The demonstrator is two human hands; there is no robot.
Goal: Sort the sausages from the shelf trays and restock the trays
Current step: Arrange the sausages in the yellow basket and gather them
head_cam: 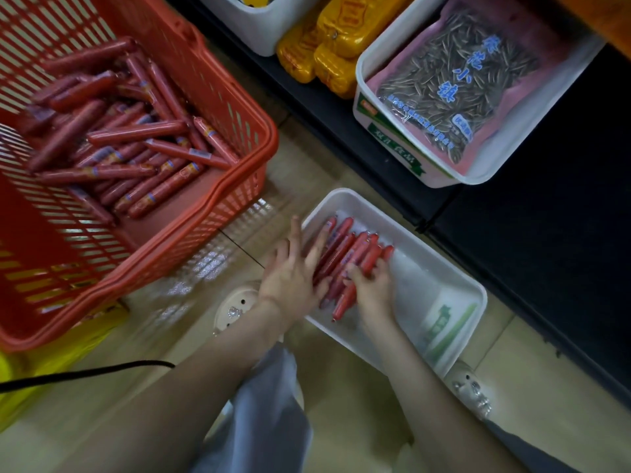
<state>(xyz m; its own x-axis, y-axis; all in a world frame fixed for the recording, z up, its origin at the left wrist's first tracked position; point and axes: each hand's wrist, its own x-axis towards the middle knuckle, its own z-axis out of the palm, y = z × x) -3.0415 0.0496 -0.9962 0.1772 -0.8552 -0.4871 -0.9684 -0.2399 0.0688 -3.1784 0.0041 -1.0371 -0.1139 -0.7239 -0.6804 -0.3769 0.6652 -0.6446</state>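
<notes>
A white plastic tray (pixel 444 268) lies on the floor in front of me. In its left part several red wrapped sausages (pixel 355 249) lie side by side in a row. My left hand (pixel 293 274) rests with straight fingers against the left side of the row. My right hand (pixel 372 288) sits on the near end of the row, fingers curled over the sausages there. A red plastic basket (pixel 239 206) at the left holds a loose pile of several more red sausages (pixel 136 145).
A dark shelf (pixel 512 216) runs along the right. On it stand a white tray with a bag of sunflower seeds (pixel 457 83), yellow packs (pixel 334 39) and another white tray (pixel 259 25). A black cable (pixel 85 372) crosses the floor near my left arm.
</notes>
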